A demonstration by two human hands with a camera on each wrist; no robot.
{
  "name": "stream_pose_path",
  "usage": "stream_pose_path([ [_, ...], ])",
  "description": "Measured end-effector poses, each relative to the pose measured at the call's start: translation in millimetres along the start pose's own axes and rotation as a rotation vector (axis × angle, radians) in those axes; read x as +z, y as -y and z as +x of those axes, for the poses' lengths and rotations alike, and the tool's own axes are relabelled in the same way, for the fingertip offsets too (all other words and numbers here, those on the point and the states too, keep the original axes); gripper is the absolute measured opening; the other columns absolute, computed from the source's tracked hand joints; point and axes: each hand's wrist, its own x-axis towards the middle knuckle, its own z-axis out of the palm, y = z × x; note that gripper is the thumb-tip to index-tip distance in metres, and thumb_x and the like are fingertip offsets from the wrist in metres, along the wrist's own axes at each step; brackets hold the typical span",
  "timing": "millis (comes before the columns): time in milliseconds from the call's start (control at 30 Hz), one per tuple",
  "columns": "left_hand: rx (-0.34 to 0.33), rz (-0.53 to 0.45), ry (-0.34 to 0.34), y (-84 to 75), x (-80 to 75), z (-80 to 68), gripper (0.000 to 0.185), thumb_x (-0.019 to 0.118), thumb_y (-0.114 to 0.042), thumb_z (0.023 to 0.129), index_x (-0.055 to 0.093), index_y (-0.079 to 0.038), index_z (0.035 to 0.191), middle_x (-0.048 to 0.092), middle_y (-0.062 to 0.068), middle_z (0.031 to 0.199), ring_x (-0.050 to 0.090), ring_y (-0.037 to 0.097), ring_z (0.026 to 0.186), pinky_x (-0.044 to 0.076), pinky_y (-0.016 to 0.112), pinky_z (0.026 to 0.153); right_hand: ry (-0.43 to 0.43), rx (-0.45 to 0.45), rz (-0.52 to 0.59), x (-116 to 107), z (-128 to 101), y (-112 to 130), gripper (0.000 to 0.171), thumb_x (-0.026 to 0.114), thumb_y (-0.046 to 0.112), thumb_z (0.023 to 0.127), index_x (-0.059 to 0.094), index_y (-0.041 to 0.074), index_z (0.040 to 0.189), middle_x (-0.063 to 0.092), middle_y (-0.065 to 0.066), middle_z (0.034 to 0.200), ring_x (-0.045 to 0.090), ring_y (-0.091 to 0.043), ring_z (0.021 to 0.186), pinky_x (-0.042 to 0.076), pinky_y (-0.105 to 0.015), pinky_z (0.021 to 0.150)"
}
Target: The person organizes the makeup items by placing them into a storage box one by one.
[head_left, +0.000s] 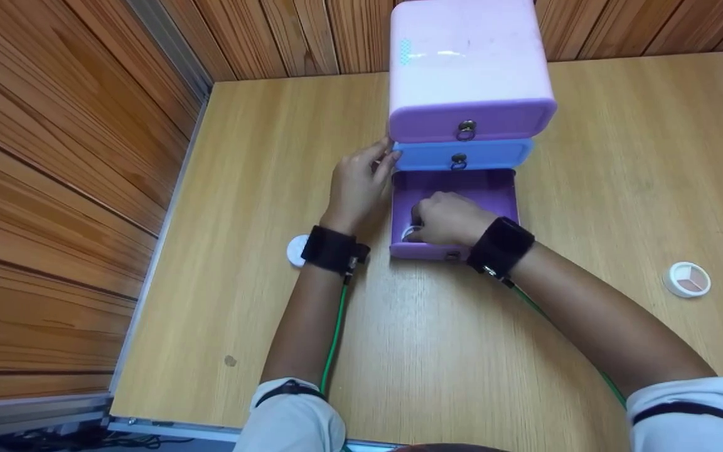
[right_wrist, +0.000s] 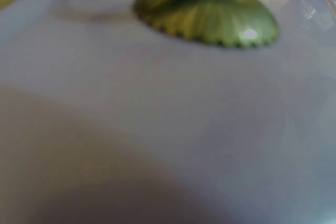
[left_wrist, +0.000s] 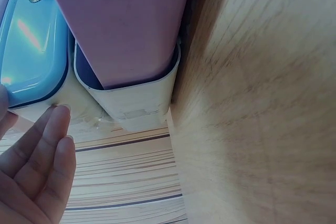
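A small drawer cabinet (head_left: 471, 56) has a pink top and stands at the back of the table. Its bottom purple drawer (head_left: 499, 188) is pulled out, while the blue drawer (head_left: 493, 154) above sits closed. My right hand (head_left: 452, 220) reaches down into the purple drawer, its curled fingers holding a small white round case (head_left: 409, 233) near the front left corner; the hand covers most of the case. My left hand (head_left: 358, 179) steadies the cabinet's left side, thumb at the blue drawer's edge. In the left wrist view its fingers (left_wrist: 55, 129) are fairly straight along the housing.
A white round disc (head_left: 297, 250) lies partly behind the left wrist strap. To the far right sits a round white case (head_left: 688, 280) with a sectioned pinkish top. Wooden panel walls (head_left: 73, 157) border the table at the left and back. Green cables run along both forearms.
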Motion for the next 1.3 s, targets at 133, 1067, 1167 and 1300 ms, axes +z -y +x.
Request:
stream_pose_path([
  [133, 0.0, 0.006, 0.001, 1.6, -0.3, 0.4, 0.041, 0.056, -0.038, 0.099, 0.063, -0.01, 0.127, 0.07, 0.004, 0.113, 0.066, 0.007, 0.089, 0.051, 0.019, 0.075, -0.032, -0.017, -0.008, -1, -2, -1, 0.035, 0.068, 0.052, 0.086, 0.071, 0.017, 0.087, 0.065, 0.003, 0.074, 0.061, -0.019, 0.068, 0.05, -0.039, 0.065],
  [1067, 0.006, -0.015, -0.029, 7.8, -0.3, 2.4, 0.038, 0.06, -0.036, 0.097, 0.066, -0.01, 0.125, 0.069, 0.005, 0.115, 0.062, 0.009, 0.071, 0.051, 0.023, 0.065, -0.388, -0.014, 0.017, -29, -113, -58, 0.037, 0.069, 0.033, 0.092, 0.07, 0.001, 0.11, 0.069, -0.009, 0.089, 0.064, -0.023, 0.078, 0.054, -0.043, 0.066],
  [1167, 0.005, -0.009, -0.018, 7.4, -0.1, 2.5, 0.039, 0.059, -0.037, 0.097, 0.065, -0.01, 0.126, 0.068, 0.005, 0.116, 0.061, 0.009, 0.071, 0.05, 0.023, 0.066, -0.412, 0.009, 0.016, -28, -124, -64, 0.036, 0.068, 0.032, 0.093, 0.069, 0.001, 0.11, 0.069, -0.009, 0.092, 0.064, -0.026, 0.083, 0.053, -0.046, 0.069],
  [1300, -0.015, -0.007, 0.003, 5.9, 0.3, 2.9, 0.041, 0.057, -0.039, 0.098, 0.064, -0.011, 0.127, 0.066, 0.005, 0.12, 0.062, 0.008, 0.076, 0.05, 0.021, 0.068, -0.452, 0.032, 0.003, -27, -139, -74, 0.034, 0.067, 0.03, 0.093, 0.069, 0.001, 0.111, 0.069, -0.011, 0.095, 0.065, -0.03, 0.087, 0.052, -0.049, 0.07],
])
